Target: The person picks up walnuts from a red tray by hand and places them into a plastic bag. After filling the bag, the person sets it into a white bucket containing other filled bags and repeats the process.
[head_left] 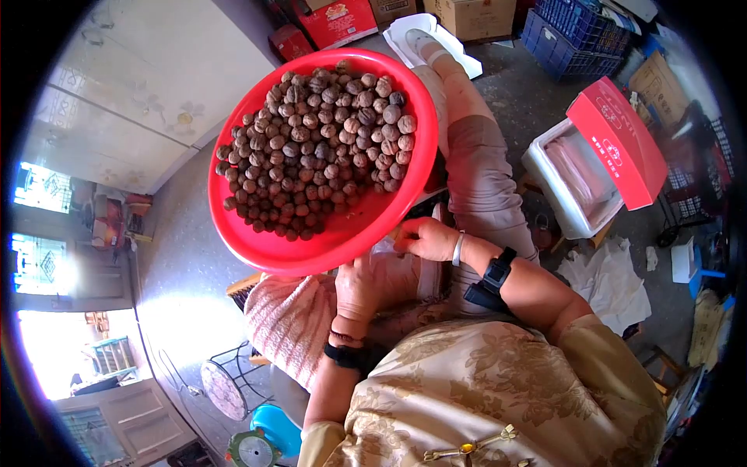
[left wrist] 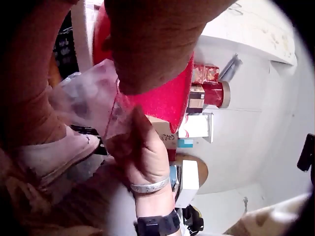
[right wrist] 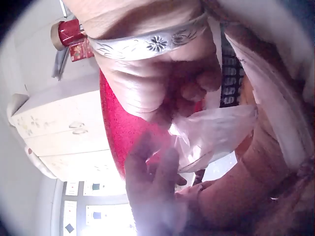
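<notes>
A clear plastic bag (left wrist: 91, 98) hangs between my two hands, close under the rim of a red basin (head_left: 327, 261). Many brown walnuts (head_left: 319, 148) fill the basin, which tilts over my lap. In the head view my right hand (head_left: 429, 238), with a silver bangle, pinches the bag's edge between thumb and fingers. My left hand (head_left: 356, 289) holds the bag's other side, its fingers partly hidden by the basin in the head view. From the right wrist, the bag (right wrist: 216, 135) shows crumpled and see-through beside the curled fingers of my right hand (right wrist: 162, 81).
A white foam box (head_left: 572, 187) with a red lid flap stands on the right, near a crumpled white sheet (head_left: 611, 284) on the floor. Blue crates (head_left: 564, 47) and cartons (head_left: 471, 17) line the far side. A pink towel (head_left: 288, 323) drapes near my left arm.
</notes>
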`<state>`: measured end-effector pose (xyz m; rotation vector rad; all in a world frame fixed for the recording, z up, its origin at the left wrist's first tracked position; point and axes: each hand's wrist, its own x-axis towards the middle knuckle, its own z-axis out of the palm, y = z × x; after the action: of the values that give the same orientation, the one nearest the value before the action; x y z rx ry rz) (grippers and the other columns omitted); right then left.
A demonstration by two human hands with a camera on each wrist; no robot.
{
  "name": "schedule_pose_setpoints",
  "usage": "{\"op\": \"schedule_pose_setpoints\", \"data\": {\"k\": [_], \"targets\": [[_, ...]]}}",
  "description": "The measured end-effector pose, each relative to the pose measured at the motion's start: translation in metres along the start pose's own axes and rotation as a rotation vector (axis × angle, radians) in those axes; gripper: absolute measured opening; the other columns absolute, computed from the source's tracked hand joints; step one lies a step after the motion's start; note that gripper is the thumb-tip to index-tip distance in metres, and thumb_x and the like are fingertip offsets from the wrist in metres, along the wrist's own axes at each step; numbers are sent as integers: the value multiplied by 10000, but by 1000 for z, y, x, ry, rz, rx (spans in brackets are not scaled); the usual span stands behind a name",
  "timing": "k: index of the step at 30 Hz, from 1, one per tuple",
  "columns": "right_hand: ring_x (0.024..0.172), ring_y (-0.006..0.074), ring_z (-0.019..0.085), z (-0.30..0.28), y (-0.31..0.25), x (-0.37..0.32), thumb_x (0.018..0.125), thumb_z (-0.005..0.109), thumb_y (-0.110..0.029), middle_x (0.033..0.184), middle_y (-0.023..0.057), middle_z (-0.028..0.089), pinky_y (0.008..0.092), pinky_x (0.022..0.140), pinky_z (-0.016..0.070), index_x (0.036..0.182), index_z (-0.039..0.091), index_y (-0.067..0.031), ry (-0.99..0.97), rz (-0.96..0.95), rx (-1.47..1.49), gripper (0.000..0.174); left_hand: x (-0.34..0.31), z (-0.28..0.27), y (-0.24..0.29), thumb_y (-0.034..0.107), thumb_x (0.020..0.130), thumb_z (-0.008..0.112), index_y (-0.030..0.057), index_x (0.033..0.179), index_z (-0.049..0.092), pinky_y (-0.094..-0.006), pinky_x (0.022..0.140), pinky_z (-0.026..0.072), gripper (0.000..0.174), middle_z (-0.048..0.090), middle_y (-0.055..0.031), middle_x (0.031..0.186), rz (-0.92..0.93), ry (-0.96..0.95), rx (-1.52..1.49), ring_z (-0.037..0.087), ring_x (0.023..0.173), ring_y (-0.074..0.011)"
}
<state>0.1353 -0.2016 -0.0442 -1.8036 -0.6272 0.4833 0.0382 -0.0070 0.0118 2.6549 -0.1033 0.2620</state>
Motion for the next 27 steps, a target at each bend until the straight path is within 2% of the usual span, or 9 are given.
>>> {"op": "schedule_pose_setpoints", "data": {"k": [4, 9, 14, 17, 20, 22, 23, 25, 27], "targets": [[812, 307, 675, 0, -3, 1, 831, 722, -260, 871, 154, 700, 394, 734, 519, 923, 668, -48, -56, -26, -24, 237, 3, 7, -8, 153, 876, 658, 71, 1138, 627, -487, 802, 534, 277, 652, -233, 1039, -22, -107, -101, 631, 946, -428], [797, 324, 666, 0, -8, -6, 799, 727, -249, 849, 171, 684, 407, 713, 515, 914, 657, -33, -6, 10, -154, 255, 4, 23, -16, 177, 895, 628, 36, 923, 664, -498, 642, 522, 148, 657, -215, 795, -96, 34, -216, 647, 734, -414], [797, 341, 665, -2, -9, -8, 787, 711, -212, 827, 178, 671, 420, 713, 519, 890, 634, -35, -64, -87, -250, 218, 2, 36, -32, 168, 883, 651, 35, 904, 672, -478, 641, 525, 137, 661, -199, 764, -158, 100, -264, 653, 713, -394], [801, 345, 667, -3, -4, -7, 782, 701, -191, 825, 179, 670, 426, 713, 522, 903, 636, -39, -75, 76, -434, 205, 3, 31, -30, 162, 871, 664, 33, 919, 677, -463, 633, 525, 138, 663, -192, 755, -154, 133, -247, 653, 700, -384], [818, 341, 668, 1, 3, -3, 781, 692, -162, 837, 182, 671, 415, 725, 523, 924, 649, -42, 46, 138, -290, 192, 4, 31, -33, 157, 866, 668, 30, 928, 675, -439, 621, 522, 142, 656, -184, 740, -194, 186, -286, 651, 677, -358], [815, 318, 668, -1, -3, -3, 788, 694, -141, 839, 177, 670, 397, 739, 524, 938, 647, -41, 85, 31, -120, 187, 2, 32, -37, 157, 865, 668, 28, 931, 673, -422, 613, 520, 144, 649, -183, 738, -239, 213, -325, 651, 662, -336], [815, 318, 668, -2, -5, -3, 788, 694, -141, 839, 177, 670, 397, 739, 524, 938, 647, -41, 82, 30, -121, 187, 0, 32, -39, 138, 880, 661, 21, 946, 669, -402, 610, 522, 135, 657, -157, 744, -308, 180, -428, 647, 659, -293], [803, 220, 653, -4, -8, -4, 828, 690, -133, 824, 111, 670, 342, 752, 515, 937, 636, -36, 27, -23, 56, 156, -2, 25, -32, 120, 895, 654, 14, 961, 665, -383, 606, 524, 126, 665, -131, 750, -379, 148, -531, 644, 655, -250], [803, 174, 626, -9, -16, -5, 852, 685, -138, 826, 66, 659, 320, 755, 506, 951, 640, -32, -7, -6, 156, 152, -7, 17, -24, 89, 925, 639, -5, 1031, 658, -323, 698, 534, 142, 694, -78, 871, -517, 149, -1072, 641, 770, -167]]}}
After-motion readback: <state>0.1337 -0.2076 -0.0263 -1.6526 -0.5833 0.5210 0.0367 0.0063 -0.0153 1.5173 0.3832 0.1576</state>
